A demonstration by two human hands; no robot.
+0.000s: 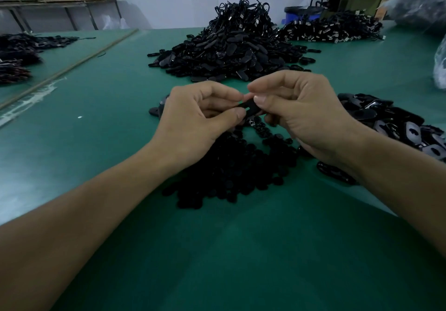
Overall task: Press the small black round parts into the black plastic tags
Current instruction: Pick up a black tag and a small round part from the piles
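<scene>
Green tabletop (pixel 96 142) carries a big heap of black tags (pixel 229 52) ahead and the small round parts (pixel 229 173) piled just under my wrists, near for quick picking, I judge. My left grip (pixel 193 122) and right grip (pixel 296 117) both pinch one tag (pixel 249 106) above that pile, thumbs on it, likely pressing.

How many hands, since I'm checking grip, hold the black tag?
2. The left hand pinches the black tag at its left end, the right hand at its right end; fingers hide most of it.
</scene>
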